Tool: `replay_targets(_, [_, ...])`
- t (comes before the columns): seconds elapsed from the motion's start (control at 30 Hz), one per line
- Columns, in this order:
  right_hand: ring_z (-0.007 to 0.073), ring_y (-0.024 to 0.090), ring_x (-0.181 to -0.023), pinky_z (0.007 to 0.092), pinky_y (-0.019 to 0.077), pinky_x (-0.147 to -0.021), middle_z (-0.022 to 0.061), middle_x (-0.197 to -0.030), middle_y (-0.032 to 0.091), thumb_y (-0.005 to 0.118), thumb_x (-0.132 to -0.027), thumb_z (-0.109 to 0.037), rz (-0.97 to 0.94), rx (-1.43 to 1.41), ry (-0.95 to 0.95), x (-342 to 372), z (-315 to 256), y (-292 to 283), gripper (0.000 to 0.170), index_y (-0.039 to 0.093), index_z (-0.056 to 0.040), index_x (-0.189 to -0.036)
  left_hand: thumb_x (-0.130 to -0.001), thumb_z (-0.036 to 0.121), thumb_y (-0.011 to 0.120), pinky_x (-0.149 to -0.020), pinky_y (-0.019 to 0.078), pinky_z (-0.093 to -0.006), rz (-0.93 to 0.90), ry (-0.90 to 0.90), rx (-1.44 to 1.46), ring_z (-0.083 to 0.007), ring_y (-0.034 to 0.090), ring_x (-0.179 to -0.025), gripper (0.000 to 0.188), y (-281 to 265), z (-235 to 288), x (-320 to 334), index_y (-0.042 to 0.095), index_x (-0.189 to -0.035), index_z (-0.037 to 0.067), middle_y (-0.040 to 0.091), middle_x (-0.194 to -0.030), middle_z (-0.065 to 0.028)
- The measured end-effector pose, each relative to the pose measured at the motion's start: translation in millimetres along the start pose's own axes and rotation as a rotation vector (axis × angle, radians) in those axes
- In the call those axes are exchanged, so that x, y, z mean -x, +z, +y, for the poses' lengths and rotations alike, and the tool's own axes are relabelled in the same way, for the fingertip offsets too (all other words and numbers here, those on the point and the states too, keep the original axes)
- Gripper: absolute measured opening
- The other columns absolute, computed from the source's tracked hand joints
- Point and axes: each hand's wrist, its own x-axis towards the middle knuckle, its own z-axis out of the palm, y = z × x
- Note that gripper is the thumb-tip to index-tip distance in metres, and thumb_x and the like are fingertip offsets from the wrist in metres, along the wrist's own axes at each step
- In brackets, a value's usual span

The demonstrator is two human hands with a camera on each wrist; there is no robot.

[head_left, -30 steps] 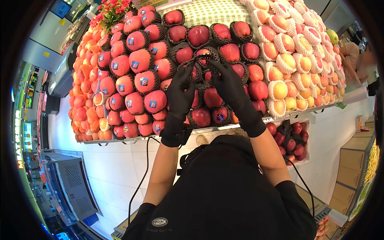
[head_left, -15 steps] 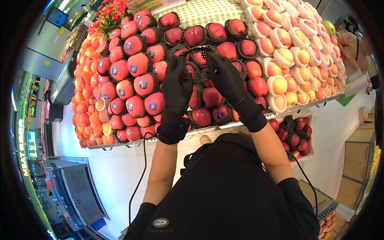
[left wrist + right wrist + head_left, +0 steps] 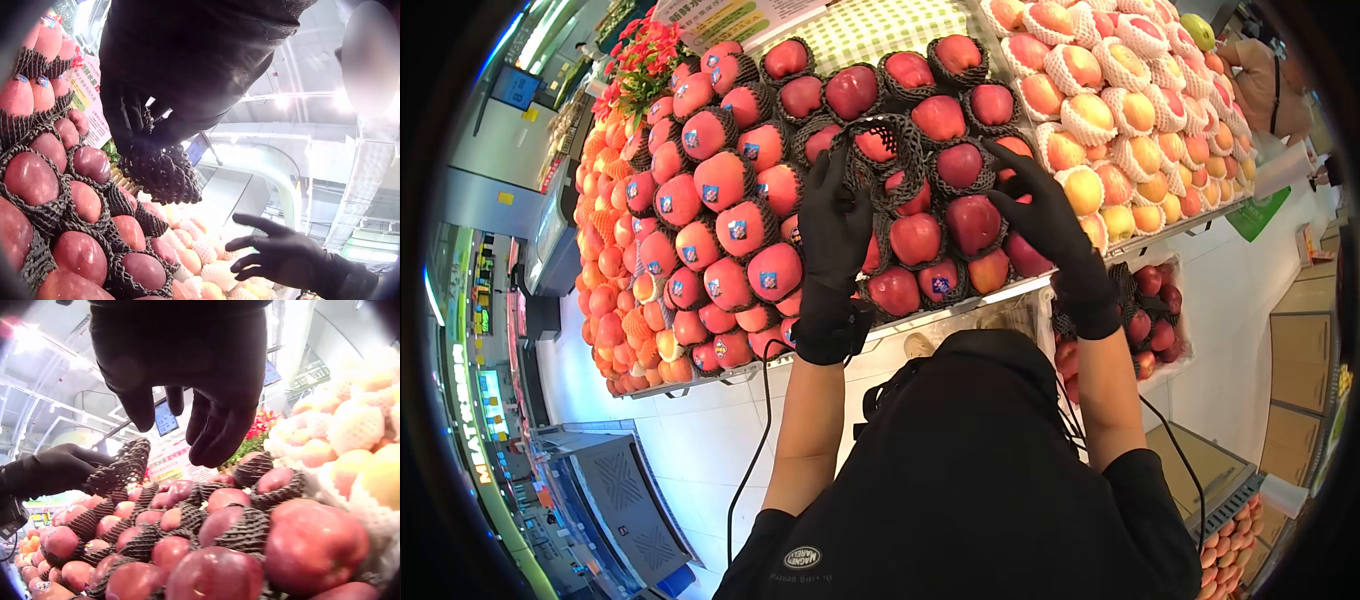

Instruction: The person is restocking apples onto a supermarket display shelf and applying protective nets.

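Note:
My gloved left hand [image 3: 837, 225] pinches a black foam net sleeve [image 3: 164, 178] by its edge. The sleeve hangs above the dark red apples [image 3: 915, 240], and no fruit shows inside it. My gloved right hand [image 3: 1045, 215] is apart from the sleeve, over the right side of these apples. Its fingers are spread and loosely bent, with nothing between them in the right wrist view. Most of the apples around both hands sit in black net sleeves of their own.
Stickered apples [image 3: 740, 228] are stacked on the left, and pale fruit [image 3: 1090, 115] in white nets on the right. Red flowers [image 3: 648, 55] and a checkered cloth [image 3: 870, 30] lie behind. Below the stand's edge sits a box of apples [image 3: 1140, 330]. Another person [image 3: 1265, 85] stands at far right.
Both hands were together at the net sleeve before. The right hand has come away from it to the right, its fingers spreading. The left hand still holds the sleeve.

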Motion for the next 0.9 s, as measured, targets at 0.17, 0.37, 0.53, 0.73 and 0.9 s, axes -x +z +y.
replay_targets(0.17, [0.013, 0.058, -0.083, 0.0293, 0.0516, -0.076, 0.0066, -0.112, 0.061, 0.07, -0.082, -0.009, 0.085, 0.101, 0.239, 48, 39, -38, 0.06, 0.048, -0.0109, -0.138, -0.082, 0.003, 0.067, -0.07, 0.0522, -0.0252, -0.031, 0.009, -0.018, -0.0112, 0.058, -0.08, 0.055, 15, -1, 3, 0.053, -0.135, 0.007, 0.053, -0.133, -0.0133])
replay_targets(0.37, [0.0158, 0.06, -0.085, 0.0316, 0.0526, -0.076, 0.0086, -0.109, 0.063, 0.075, -0.081, -0.014, 0.209, 0.183, 0.411, 109, 72, -65, 0.049, 0.055, -0.007, -0.125, -0.084, 0.002, 0.063, -0.067, 0.0542, -0.0284, -0.126, 0.028, 0.081, -0.0151, 0.06, -0.075, 0.058, 26, 14, 9, 0.048, -0.139, 0.009, 0.057, -0.122, -0.0151])
replay_targets(0.53, [0.0218, 0.066, -0.093, 0.0347, 0.0522, -0.083, 0.0145, -0.101, 0.069, 0.073, -0.081, -0.025, 0.326, 0.305, 0.496, 164, 120, -87, 0.041, 0.061, -0.003, -0.115, -0.083, 0.001, 0.065, -0.067, 0.0492, -0.024, -0.214, -0.065, 0.175, -0.0096, 0.057, -0.074, 0.055, 42, 12, 16, 0.052, -0.136, 0.007, 0.062, -0.123, -0.0074])
replay_targets(0.73, [0.0313, 0.063, -0.101, 0.038, 0.0498, -0.088, 0.0194, -0.109, 0.065, 0.07, -0.078, -0.023, 0.377, 0.289, 0.562, 224, 188, -88, 0.045, 0.06, 0.0025, -0.114, -0.084, 0.004, 0.067, -0.066, 0.0481, -0.0245, -0.236, -0.006, 0.129, -0.0083, 0.056, -0.074, 0.053, 56, 14, 20, 0.053, -0.134, 0.004, 0.064, -0.12, -0.0066])
replay_targets(0.9, [0.0369, 0.063, -0.099, 0.0427, 0.0502, -0.086, 0.0237, -0.106, 0.064, 0.072, -0.073, -0.025, 0.375, 0.373, 0.66, 259, 254, -60, 0.048, 0.06, 0.0036, -0.11, -0.084, 0.006, 0.069, -0.066, 0.0476, -0.0245, -0.216, 0.008, 0.087, -0.0079, 0.055, -0.073, 0.053, 57, 7, 21, 0.054, -0.134, 0.006, 0.066, -0.099, -0.0048])
